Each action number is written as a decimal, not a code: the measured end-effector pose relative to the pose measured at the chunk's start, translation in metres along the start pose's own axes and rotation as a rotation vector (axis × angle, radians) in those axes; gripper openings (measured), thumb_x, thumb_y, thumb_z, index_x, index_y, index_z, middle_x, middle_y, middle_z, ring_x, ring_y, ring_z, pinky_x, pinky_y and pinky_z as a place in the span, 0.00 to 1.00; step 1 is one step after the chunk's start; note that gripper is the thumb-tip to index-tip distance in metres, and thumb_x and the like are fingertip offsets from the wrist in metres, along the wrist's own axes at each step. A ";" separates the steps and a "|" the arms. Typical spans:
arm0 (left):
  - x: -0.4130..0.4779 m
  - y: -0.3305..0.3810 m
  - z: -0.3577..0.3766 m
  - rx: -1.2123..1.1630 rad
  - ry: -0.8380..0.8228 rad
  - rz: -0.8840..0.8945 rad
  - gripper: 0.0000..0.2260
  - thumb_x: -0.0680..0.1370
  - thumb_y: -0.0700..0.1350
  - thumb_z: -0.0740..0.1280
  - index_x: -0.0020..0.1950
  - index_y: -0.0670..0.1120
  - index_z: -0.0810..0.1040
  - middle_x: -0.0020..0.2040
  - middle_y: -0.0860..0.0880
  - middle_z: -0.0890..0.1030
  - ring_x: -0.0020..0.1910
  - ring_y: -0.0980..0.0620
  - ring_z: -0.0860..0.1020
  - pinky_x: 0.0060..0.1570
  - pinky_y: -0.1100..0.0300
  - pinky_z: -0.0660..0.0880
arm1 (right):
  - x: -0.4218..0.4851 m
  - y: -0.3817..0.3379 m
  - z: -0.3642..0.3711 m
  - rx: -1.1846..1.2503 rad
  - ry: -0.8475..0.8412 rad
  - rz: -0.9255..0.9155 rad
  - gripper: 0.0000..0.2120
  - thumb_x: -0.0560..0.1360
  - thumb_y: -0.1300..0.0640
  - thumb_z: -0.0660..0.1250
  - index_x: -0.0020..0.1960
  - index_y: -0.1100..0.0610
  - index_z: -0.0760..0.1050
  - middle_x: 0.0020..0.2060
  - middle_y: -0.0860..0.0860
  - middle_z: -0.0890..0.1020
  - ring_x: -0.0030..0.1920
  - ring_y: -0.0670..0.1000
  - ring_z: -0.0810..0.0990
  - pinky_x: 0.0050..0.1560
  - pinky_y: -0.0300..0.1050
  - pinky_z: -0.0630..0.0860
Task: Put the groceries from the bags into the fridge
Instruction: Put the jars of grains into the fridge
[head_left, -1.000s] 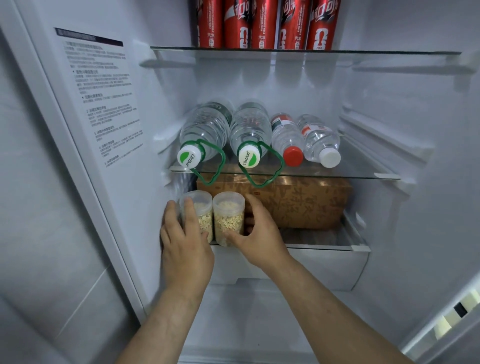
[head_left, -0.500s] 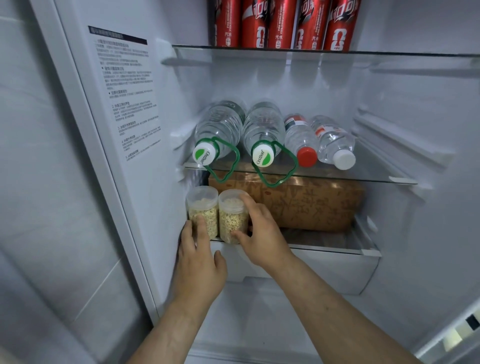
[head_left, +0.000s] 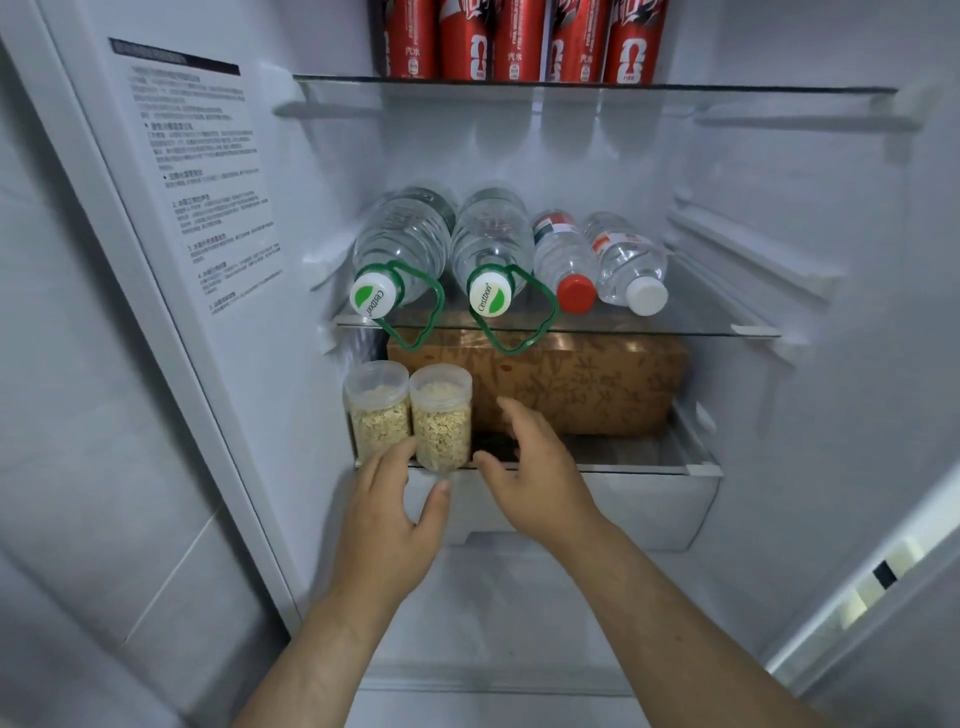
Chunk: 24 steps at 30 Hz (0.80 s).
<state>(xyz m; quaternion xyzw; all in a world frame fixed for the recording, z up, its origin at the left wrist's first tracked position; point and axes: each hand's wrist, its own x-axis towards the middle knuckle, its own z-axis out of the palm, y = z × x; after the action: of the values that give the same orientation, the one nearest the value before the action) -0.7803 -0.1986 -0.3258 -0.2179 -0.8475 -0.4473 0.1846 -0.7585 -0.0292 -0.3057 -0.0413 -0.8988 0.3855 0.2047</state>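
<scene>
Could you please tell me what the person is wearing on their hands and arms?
Nothing shows: the left hand and right hand are bare, without gloves, rings or a watch, and both forearms are uncovered, with no sleeve in view.

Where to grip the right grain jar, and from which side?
Its clear wall below the lid, from the front-right, I'd judge. The right grain jar stands upright at the lower shelf edge; the left grain jar crowds its left, the brown box sits behind, the glass shelf is overhead.
</scene>
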 end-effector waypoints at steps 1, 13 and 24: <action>0.000 0.002 0.000 -0.017 -0.027 -0.003 0.20 0.76 0.50 0.68 0.67 0.47 0.73 0.59 0.58 0.72 0.58 0.52 0.75 0.57 0.54 0.74 | -0.007 0.003 -0.004 -0.012 0.015 0.011 0.29 0.79 0.50 0.66 0.77 0.50 0.60 0.71 0.47 0.68 0.70 0.46 0.67 0.68 0.43 0.68; -0.038 0.053 0.040 -0.134 -0.275 0.130 0.10 0.78 0.45 0.66 0.58 0.46 0.80 0.52 0.55 0.78 0.49 0.56 0.77 0.45 0.68 0.71 | -0.137 0.035 -0.051 -0.077 0.191 0.273 0.22 0.80 0.50 0.64 0.73 0.48 0.66 0.69 0.43 0.70 0.68 0.42 0.68 0.66 0.31 0.61; -0.140 0.101 -0.004 -0.098 -0.332 -0.001 0.17 0.78 0.47 0.67 0.67 0.51 0.75 0.62 0.59 0.73 0.64 0.51 0.73 0.66 0.51 0.70 | -0.246 0.010 -0.093 -0.093 0.039 0.250 0.25 0.80 0.48 0.62 0.75 0.47 0.62 0.73 0.41 0.65 0.71 0.44 0.66 0.70 0.38 0.62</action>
<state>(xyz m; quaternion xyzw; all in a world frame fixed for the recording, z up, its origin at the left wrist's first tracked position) -0.6083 -0.1800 -0.3264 -0.2970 -0.8438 -0.4460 0.0312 -0.4979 -0.0161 -0.3373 -0.1697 -0.8994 0.3651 0.1704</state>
